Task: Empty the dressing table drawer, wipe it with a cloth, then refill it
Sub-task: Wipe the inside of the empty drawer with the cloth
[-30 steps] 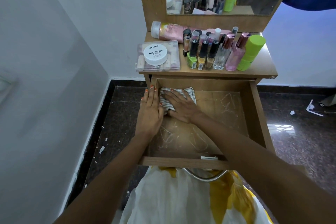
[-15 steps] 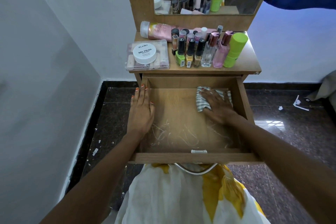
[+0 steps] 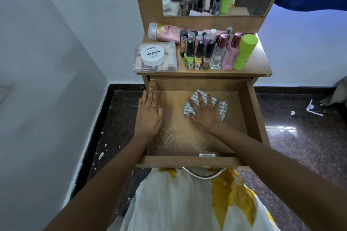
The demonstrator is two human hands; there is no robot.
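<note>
Right hand (image 3: pixel 205 112) flat on the striped cloth (image 3: pixel 187 108), pressing it to the open drawer (image 3: pixel 176 103) floor; left hand (image 3: pixel 149 112) rests along the drawer's left wall, cosmetics crowding the table (image 3: pixel 259 62) above.

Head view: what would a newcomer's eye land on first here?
The open drawer in the middle, where the right hand presses a striped cloth flat on its floor near the back, while the left hand lies flat along its left side. Above it, the table top is crowded with small bottles, a tall green bottle standing at their right end.
</note>
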